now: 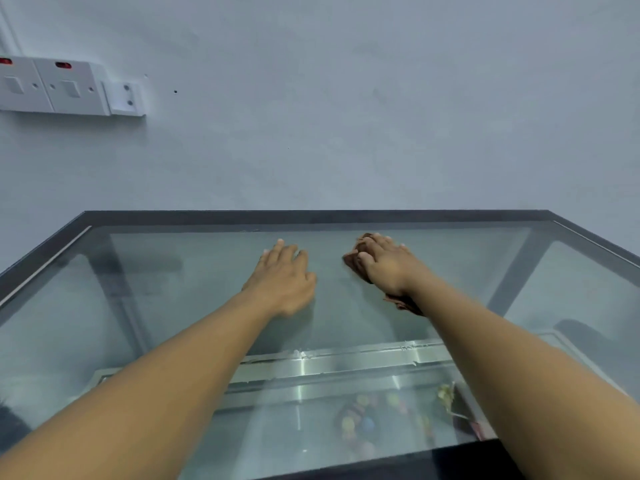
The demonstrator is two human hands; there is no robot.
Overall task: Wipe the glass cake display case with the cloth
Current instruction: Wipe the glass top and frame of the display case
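**Q:** Fig. 1, head view. Where is the cloth, and what are the hands doing?

**A:** The brown cloth lies bunched on the top pane of the glass cake display case, at about 1 o'clock from the pane's centre and near the far frame. The right hand lies over it with fingers spread and nearly straight, pressing it onto the glass rather than gripping it. The left hand, at about 11 o'clock, rests flat on bare glass with its fingers apart and holds nothing.

**Q:** How is this step best carried out?

**A:** The wipe appears to be under way along the far edge. Overlapping strokes should run from 12 o'clock back toward 6 o'clock, with the palm kept flat so the whole cloth bears on the pane. Pressure should be moderate, since the pane is glass.

**Q:** Any cautions?

**A:** The bracing left hand probably leaves prints, so its patch should be wiped last. The corners at 10 and 2 o'clock, where the glass meets the dark frame, need a folded edge of the cloth. The coloured sweets at 5 o'clock lie under the pane and do not need wiping.
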